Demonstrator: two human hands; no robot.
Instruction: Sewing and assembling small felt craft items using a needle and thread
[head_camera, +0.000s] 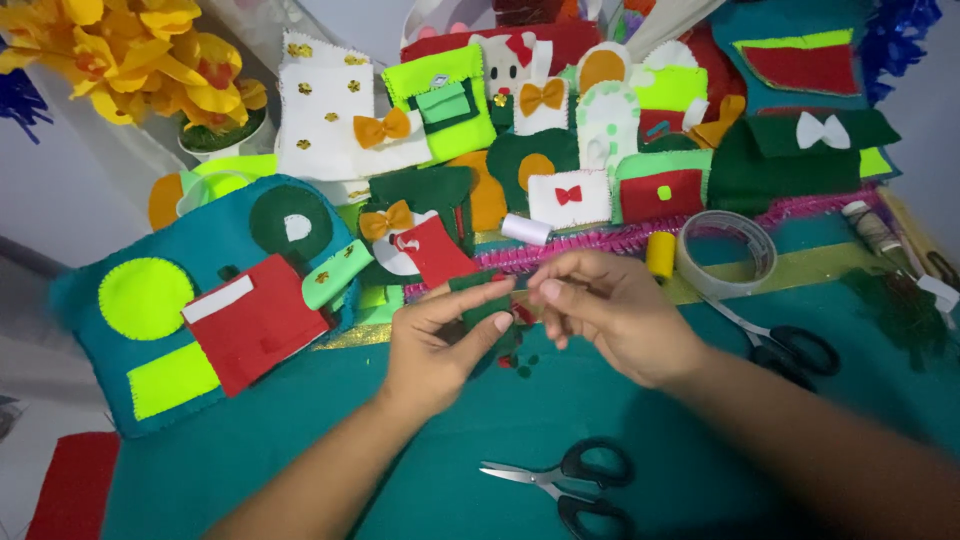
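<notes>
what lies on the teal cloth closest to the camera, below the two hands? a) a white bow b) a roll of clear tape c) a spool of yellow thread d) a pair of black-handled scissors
d: the black-handled scissors lie open on the teal cloth just below the left hand and right hand, while the tape roll and yellow spool sit farther back.

Dark green felt piece (480, 303), teal cloth (480, 430)

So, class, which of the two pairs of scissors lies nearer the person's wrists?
The open scissors at the bottom edge; the other pair lies right, by the tape roll.
</notes>
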